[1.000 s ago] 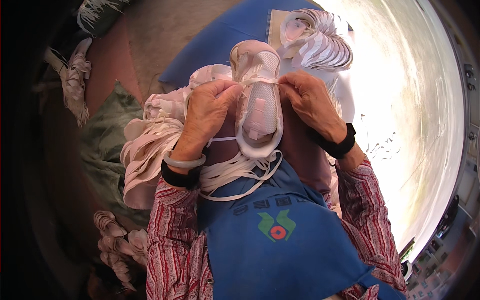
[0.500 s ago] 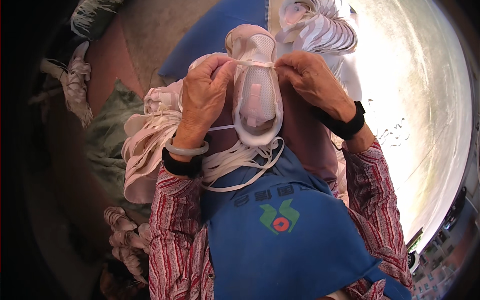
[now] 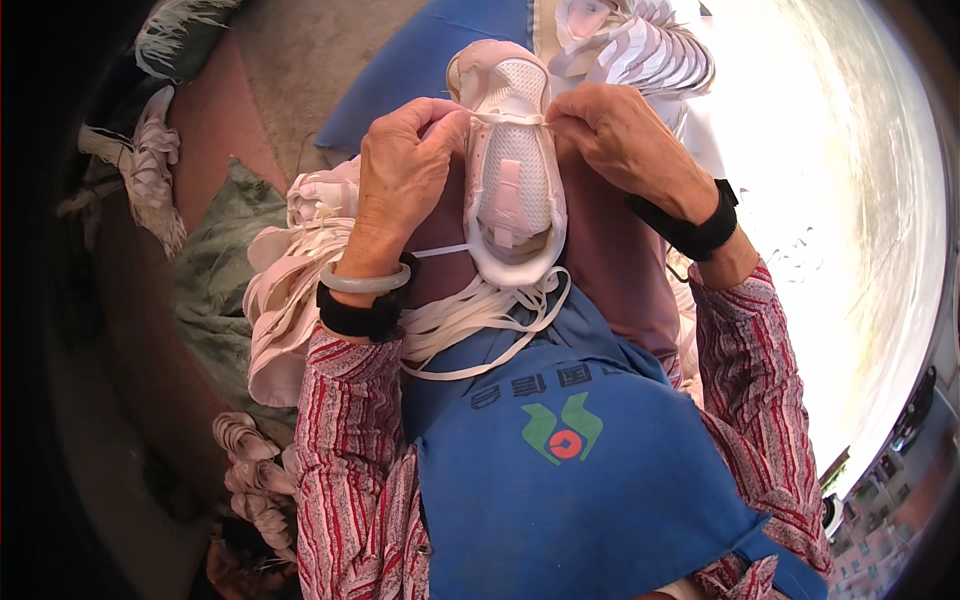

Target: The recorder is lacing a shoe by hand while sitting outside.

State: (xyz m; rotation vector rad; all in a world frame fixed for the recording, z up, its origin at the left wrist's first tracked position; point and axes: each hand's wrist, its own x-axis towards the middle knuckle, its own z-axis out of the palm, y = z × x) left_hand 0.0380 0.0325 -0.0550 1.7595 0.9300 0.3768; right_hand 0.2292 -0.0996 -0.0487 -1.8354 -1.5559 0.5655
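A pale pink and white shoe upper (image 3: 515,190) lies lengthwise between my knees, its toe pointing away from me. Across its lower eyelets, near the toe, runs a white shoelace (image 3: 505,118). My left hand (image 3: 405,165) pinches the lace at the left side of the upper. On the opposite side, my right hand (image 3: 625,140) is closed on the lace by the right edge. The fingertips of both hands touch or nearly touch the upper. A bundle of loose white laces (image 3: 470,320) rests on my lap below the heel opening.
Stacked pink uppers (image 3: 285,300) lie beside my left leg. Another fanned stack of white and pink uppers (image 3: 650,55) stands at the far right. A blue apron (image 3: 590,510) covers my lap. Further bundles (image 3: 155,160) lie at the far left, near a green cloth (image 3: 230,270).
Both hands and the upper sit slightly higher in the picture. My hands have spread a little apart, with the lace still held across the upper.
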